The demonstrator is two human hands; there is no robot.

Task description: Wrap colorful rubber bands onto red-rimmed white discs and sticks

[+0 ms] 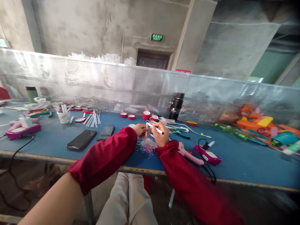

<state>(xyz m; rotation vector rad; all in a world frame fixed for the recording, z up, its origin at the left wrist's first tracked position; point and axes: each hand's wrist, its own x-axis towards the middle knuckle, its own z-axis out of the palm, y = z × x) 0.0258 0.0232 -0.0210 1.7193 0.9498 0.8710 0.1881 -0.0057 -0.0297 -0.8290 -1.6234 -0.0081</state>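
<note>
My right hand (161,135) holds a thin white stick (154,128) that points left toward my left hand (140,129), whose fingers pinch its near end. Both hands hover just above a small pile of pastel rubber bands (147,145) on the blue table (53,137). Both forearms wear dark red sleeve covers. A pink glue gun (189,155) lies right of my right wrist.
A black phone (81,139) lies left of my arms. Farther back stand a white cup of sticks (63,116), loose white sticks (93,119), red tape rolls (146,115) and a black flask (176,106). Another pink device (209,154) and colourful toys (260,123) sit at right. A perforated metal screen (117,84) backs the table.
</note>
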